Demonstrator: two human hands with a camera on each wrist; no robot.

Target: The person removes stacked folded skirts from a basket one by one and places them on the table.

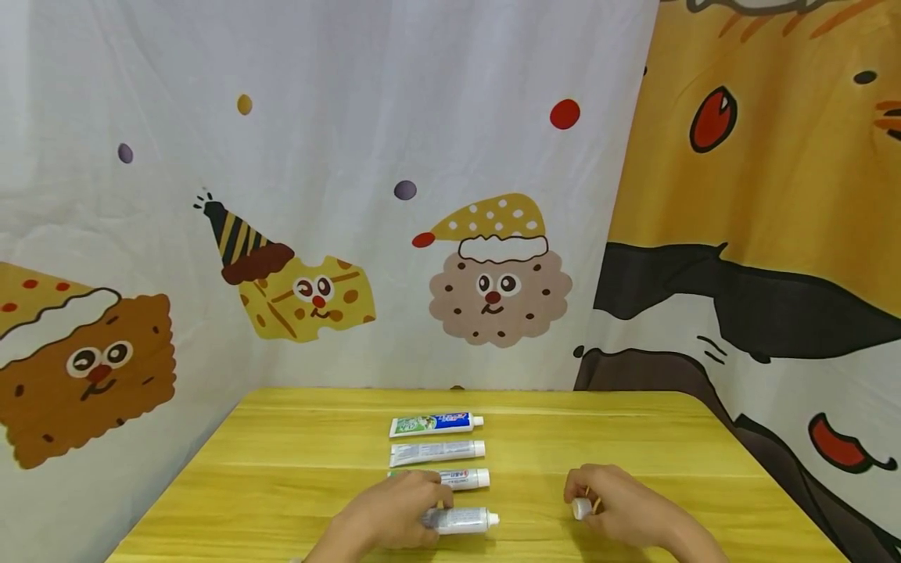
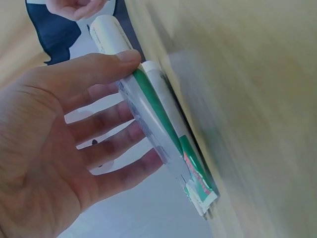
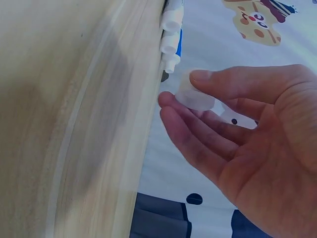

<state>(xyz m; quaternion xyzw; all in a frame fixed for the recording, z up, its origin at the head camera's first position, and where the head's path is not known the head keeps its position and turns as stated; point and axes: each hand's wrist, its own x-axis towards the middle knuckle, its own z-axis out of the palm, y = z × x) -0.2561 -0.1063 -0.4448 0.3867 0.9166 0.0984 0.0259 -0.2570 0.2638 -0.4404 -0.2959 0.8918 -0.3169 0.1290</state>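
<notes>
My left hand [image 1: 397,510] grips a silvery-white toothpaste tube [image 1: 466,521] lying nearest me, its narrow nozzle pointing right. The left wrist view shows the thumb on top of this tube [image 2: 151,116] and the fingers behind it, with a green stripe along its side. Off to the right, my right hand [image 1: 629,504] pinches a small white cap [image 1: 581,509] between thumb and fingers, apart from the tubes. In the right wrist view the cap [image 3: 197,97] sits just under the thumb tip.
Three more toothpaste tubes lie in a row beyond the held one: a white one [image 1: 464,479] partly behind my left hand, a silvery one [image 1: 438,452], and a green-and-blue one [image 1: 432,424] farthest away. The yellow wooden table [image 1: 296,446] ends at a printed curtain [image 1: 394,297].
</notes>
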